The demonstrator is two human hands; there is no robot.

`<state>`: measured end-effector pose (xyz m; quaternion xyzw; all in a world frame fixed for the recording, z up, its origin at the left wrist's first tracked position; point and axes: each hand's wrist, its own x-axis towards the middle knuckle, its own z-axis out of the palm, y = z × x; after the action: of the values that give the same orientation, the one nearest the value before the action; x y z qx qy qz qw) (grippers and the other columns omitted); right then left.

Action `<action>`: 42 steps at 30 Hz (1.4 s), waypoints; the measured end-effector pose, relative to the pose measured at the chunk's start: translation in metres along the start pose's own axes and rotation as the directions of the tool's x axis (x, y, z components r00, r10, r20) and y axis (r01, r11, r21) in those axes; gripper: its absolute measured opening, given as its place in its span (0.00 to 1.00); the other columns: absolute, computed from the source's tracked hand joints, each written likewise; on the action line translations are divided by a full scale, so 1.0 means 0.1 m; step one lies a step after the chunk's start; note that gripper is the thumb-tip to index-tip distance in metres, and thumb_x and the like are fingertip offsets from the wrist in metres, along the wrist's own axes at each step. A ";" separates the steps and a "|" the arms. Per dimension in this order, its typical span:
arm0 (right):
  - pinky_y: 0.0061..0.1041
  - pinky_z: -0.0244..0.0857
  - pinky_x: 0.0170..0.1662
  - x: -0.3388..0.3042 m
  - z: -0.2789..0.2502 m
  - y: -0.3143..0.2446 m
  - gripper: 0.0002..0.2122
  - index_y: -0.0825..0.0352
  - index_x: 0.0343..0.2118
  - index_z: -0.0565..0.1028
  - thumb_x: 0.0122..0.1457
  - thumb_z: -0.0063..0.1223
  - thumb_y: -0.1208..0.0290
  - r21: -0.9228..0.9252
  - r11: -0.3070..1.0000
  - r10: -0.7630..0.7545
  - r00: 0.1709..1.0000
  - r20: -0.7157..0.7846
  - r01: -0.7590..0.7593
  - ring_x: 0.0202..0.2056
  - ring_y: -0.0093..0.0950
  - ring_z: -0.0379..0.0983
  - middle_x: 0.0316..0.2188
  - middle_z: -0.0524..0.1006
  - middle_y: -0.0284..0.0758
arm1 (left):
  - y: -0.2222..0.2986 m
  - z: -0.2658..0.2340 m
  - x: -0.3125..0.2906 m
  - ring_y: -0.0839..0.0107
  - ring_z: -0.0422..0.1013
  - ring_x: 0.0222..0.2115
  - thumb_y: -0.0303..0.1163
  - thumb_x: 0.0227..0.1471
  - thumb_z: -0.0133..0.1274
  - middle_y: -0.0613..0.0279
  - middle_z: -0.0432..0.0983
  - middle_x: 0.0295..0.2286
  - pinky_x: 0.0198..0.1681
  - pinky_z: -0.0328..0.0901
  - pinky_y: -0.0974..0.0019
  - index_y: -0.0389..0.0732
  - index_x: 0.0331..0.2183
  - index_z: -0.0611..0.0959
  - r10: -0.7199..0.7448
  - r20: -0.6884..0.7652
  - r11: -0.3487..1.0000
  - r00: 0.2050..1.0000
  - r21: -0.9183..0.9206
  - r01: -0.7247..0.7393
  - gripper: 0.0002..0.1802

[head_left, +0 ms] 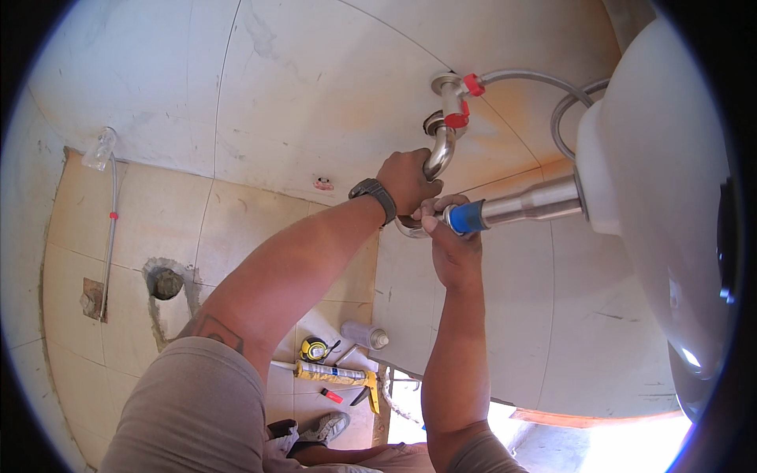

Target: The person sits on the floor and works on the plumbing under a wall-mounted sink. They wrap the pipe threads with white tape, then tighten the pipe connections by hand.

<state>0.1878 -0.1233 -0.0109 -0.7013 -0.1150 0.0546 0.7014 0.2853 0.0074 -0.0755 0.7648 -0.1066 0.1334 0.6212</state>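
Observation:
A chrome P-trap (443, 158) runs from the wall flange down in a bend under the white basin (658, 118). My left hand (406, 183), with a dark watch at its wrist, is closed around the curved upper part of the trap. Beside it my right hand (453, 240) pinches the trap's lower end at a metal ring. That ring meets a blue band (467, 217) on the basin's straight metal tailpiece (532, 202). My fingers hide part of the joint. Just above the trap sits an angle valve (453, 102) with red parts.
A braided hose (536, 76) loops from the valve toward the basin. On the tiles below lie a yellow caulking gun (331, 374), a tape measure (314, 349), a capped can (364, 335) and a small red object (331, 396). At left are a rough hole (165, 282) and another hose (111, 229).

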 end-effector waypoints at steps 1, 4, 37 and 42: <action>0.36 0.62 0.59 0.01 0.00 0.00 0.17 0.63 0.45 0.72 0.54 0.65 0.81 -0.004 1.000 0.000 1.000 0.008 0.001 0.47 0.32 0.73 0.37 0.76 0.34 | -0.01 -0.02 0.02 0.46 0.79 0.28 0.43 0.43 0.71 0.45 0.80 0.23 0.34 0.72 0.53 0.35 0.30 0.80 0.019 0.019 1.000 1.000 0.013 -0.020 0.23; 0.36 0.62 0.59 0.02 -0.02 -0.01 0.16 0.63 0.44 0.72 0.54 0.65 0.81 0.000 1.000 -0.005 0.999 0.049 0.005 0.47 0.32 0.73 0.38 0.76 0.34 | -0.05 -0.09 0.07 0.53 0.79 0.25 0.40 0.43 0.70 0.47 0.80 0.23 0.34 0.73 0.55 0.34 0.29 0.80 0.067 0.116 0.997 0.991 -0.052 -0.061 0.21; 0.36 0.62 0.57 0.04 -0.06 -0.02 0.16 0.62 0.43 0.73 0.54 0.65 0.79 -0.038 0.999 0.008 0.996 0.087 -0.005 0.46 0.32 0.72 0.37 0.75 0.34 | -0.05 -0.16 0.09 0.61 0.77 0.24 0.40 0.42 0.68 0.49 0.78 0.22 0.33 0.73 0.54 0.32 0.29 0.80 0.051 0.208 0.993 0.977 -0.117 -0.027 0.21; 0.37 0.62 0.57 0.04 -0.06 -0.02 0.16 0.63 0.44 0.73 0.54 0.65 0.79 -0.030 1.000 -0.001 0.996 0.092 0.004 0.46 0.32 0.72 0.37 0.75 0.34 | -0.04 -0.24 0.14 0.60 0.80 0.26 0.38 0.41 0.68 0.50 0.81 0.24 0.34 0.74 0.56 0.31 0.29 0.80 -0.041 0.375 0.968 0.926 -0.214 0.130 0.20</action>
<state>0.1928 -0.1279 -0.0087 -0.7085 -0.1490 0.0844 0.6847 0.2986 0.0319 -0.0699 0.7014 -0.2024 -0.0531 0.6814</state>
